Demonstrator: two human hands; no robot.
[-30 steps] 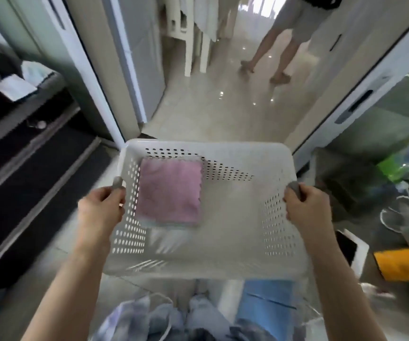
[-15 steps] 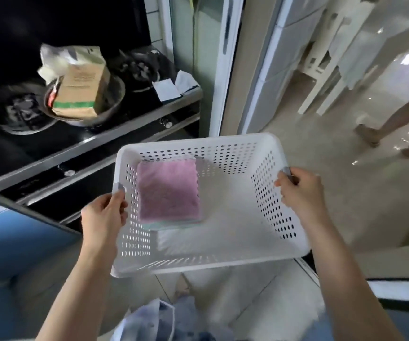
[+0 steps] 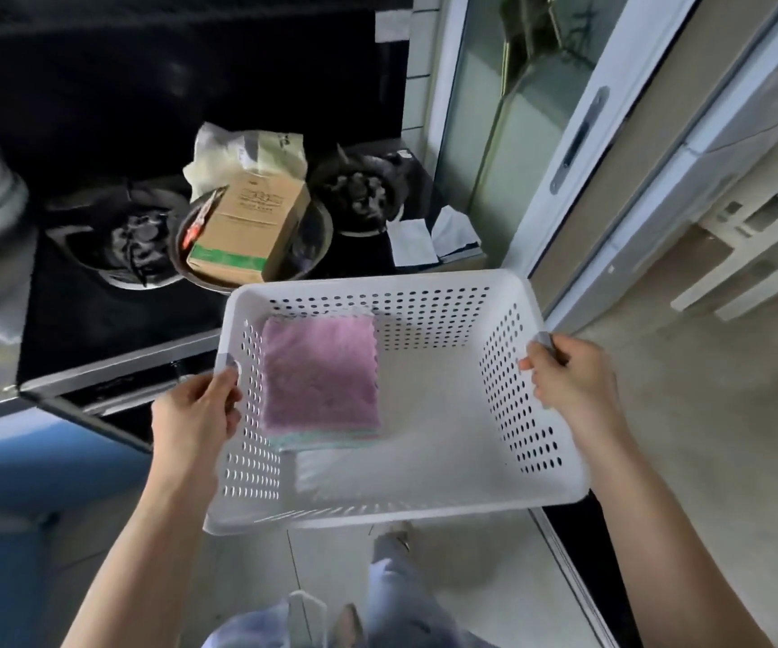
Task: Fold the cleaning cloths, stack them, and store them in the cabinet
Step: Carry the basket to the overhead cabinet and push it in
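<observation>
I carry a white perforated plastic basket (image 3: pixel 508 399) in front of me at waist height. My left hand (image 3: pixel 195 413) grips its left rim at the grey handle. My right hand (image 3: pixel 569 381) grips the right rim at the other handle. Inside, against the left wall, lies a small stack of folded cleaning cloths (image 3: pixel 321 376), pink on top with pale green and blue edges showing beneath. The rest of the basket floor is bare.
A black gas stove (image 3: pixel 97 292) stands ahead on the left, holding a metal bowl with a brown cardboard box (image 3: pixel 246 226) in it. A glass sliding door frame (image 3: pixel 578 147) rises at right. Pale tiled floor (image 3: pixel 686 437) lies beyond, and blue fabric sits low left.
My view has swung left from the doorway toward the stove, and the basket has come with it. Both hands keep the same hold; the cloths have not shifted.
</observation>
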